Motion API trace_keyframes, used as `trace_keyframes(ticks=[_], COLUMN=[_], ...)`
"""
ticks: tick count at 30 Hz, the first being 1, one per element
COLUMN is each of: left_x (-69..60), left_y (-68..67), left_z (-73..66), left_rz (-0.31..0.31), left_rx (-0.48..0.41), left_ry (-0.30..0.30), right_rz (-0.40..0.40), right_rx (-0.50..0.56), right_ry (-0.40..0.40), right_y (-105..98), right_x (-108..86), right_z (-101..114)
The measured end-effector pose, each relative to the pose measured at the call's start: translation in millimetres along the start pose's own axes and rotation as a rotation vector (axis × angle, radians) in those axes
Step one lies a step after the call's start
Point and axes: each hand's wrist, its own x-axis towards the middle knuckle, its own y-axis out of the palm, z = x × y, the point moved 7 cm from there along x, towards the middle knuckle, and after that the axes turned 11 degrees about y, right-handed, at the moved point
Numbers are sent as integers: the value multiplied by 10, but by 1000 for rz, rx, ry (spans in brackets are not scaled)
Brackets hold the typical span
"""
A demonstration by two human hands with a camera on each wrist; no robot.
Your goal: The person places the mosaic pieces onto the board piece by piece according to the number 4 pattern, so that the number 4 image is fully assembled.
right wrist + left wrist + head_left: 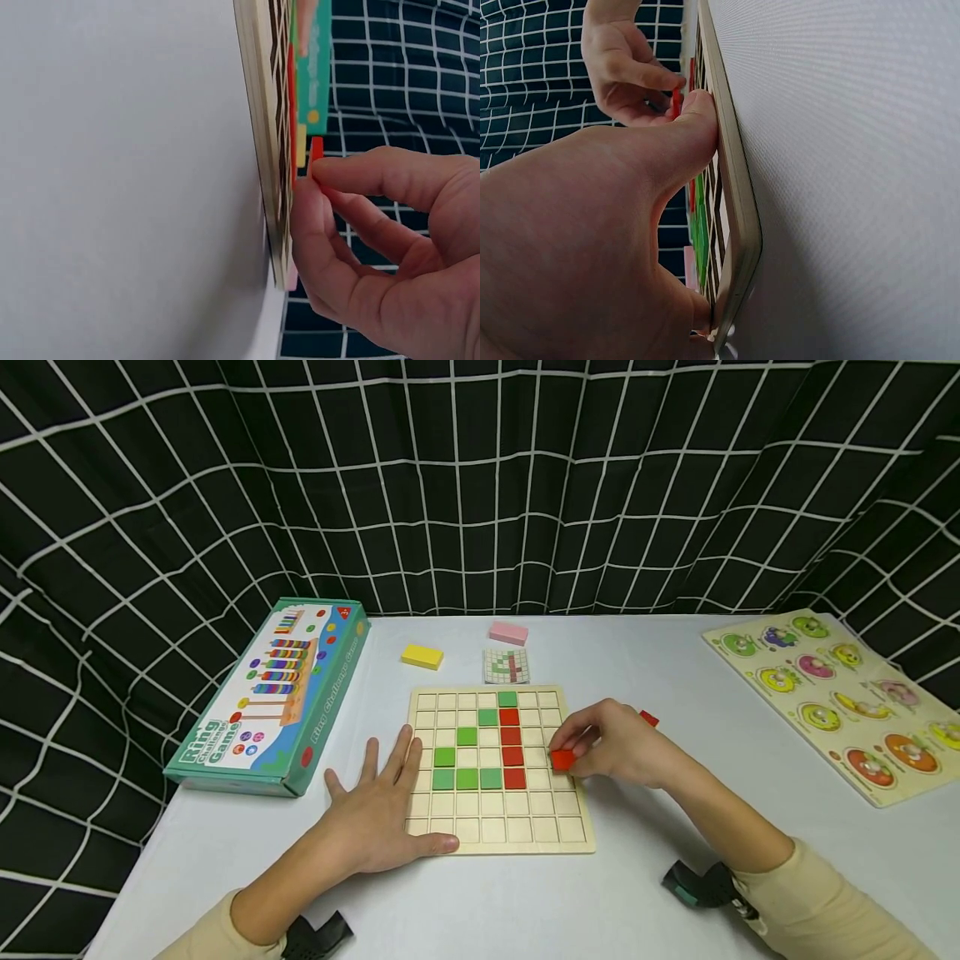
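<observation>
A wooden grid board [491,832] lies flat on the white table, with several green tiles [467,778] and several red tiles [512,736] set in its squares. My left hand [375,827] rests along the board's left side, fingers spread and thumb on the front edge. Between thumb and fingers my right hand [622,745] pinches a red square tile [563,761], held above the right part of the board; the right wrist view shows this red tile [317,154] tilted on edge. Another red piece [649,718] shows partly behind the right hand.
Behind the board lie a small pattern card [506,667], a yellow block [422,657] and a pink block [508,632]. A teal Ring Challenge Game box [266,693] stands on the left. On the right is a fruit puzzle board [832,693]. Black gridded cloth [465,485] surrounds the table.
</observation>
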Motion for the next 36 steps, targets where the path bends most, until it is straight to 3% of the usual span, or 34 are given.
trace_keyframes(ticks=[18, 26, 36], left_x=[-19, -16, -13], left_y=[-3, 0, -7], left_z=[-1, 3, 0], left_rz=[1, 3, -5], left_rx=[-10, -6, -7], left_ry=[-2, -6, -4], right_rz=[67, 97, 103], right_rx=[4, -3, -41], right_ry=[-24, -93, -114], right_y=[315, 420, 513], right_x=[-68, -90, -94], right_z=[175, 291, 342])
